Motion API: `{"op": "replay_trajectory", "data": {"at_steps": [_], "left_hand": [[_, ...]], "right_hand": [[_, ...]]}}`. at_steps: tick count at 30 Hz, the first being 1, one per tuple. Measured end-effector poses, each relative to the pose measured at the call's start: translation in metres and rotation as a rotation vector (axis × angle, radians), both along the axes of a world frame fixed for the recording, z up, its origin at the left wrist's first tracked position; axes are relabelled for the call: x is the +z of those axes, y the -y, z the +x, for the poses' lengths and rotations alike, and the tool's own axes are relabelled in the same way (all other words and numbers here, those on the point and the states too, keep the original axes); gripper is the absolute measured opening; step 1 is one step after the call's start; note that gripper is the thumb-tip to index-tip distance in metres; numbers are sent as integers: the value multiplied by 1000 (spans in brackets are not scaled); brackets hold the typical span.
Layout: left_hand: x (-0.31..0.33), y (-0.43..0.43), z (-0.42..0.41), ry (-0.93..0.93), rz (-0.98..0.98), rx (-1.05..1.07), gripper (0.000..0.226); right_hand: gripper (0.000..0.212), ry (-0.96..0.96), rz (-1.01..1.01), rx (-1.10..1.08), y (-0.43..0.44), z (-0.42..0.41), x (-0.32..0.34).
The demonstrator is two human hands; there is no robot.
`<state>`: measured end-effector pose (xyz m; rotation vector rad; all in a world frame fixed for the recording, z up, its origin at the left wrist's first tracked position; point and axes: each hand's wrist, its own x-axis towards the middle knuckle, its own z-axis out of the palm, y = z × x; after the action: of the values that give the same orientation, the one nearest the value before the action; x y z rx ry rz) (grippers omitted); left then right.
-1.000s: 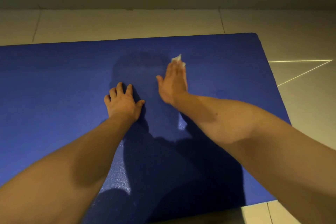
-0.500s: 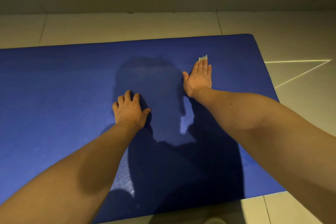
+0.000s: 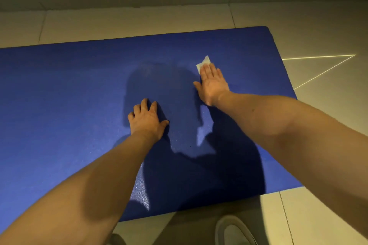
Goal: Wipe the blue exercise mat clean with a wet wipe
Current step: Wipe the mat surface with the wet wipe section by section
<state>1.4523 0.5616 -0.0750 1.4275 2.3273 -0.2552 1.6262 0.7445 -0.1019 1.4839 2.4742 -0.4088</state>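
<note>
While the left hand (image 3: 147,120) braces flat, the right hand (image 3: 213,83) presses a wipe (image 3: 203,63) with straight fingers on the mat (image 3: 59,95), which stretches toward frame left.

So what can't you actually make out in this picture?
All from the head view:
The wipe: the right hand lies flat on it; only a corner shows.
The mat: its left end is cut off by the picture's edge, and a shadow hides any dirt in the middle.
The shoe: cut off by the bottom edge.
</note>
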Motion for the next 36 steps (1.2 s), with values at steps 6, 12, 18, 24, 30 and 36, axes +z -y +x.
{"op": "replay_trajectory", "data": {"at_steps": [6, 12, 18, 24, 30, 36], "left_hand": [[-1, 5, 7, 9, -13, 9, 82], [1, 9, 16, 38, -44, 11, 93], [3, 16, 18, 17, -101, -24, 102], [2, 20, 21, 12, -91, -20, 99], [-1, 24, 23, 15, -60, -6, 95], [0, 29, 29, 2, -65, -2, 92]], "right_hand": [[76, -144, 14, -109, 29, -33, -5], [73, -123, 19, 183, 99, -46, -4], [69, -13, 33, 68, 50, 7, -2], [74, -87, -47, -138, 55, 6, 4], [71, -79, 17, 160, 131, -34, 5], [70, 7, 55, 161, 90, 10, -4]]}}
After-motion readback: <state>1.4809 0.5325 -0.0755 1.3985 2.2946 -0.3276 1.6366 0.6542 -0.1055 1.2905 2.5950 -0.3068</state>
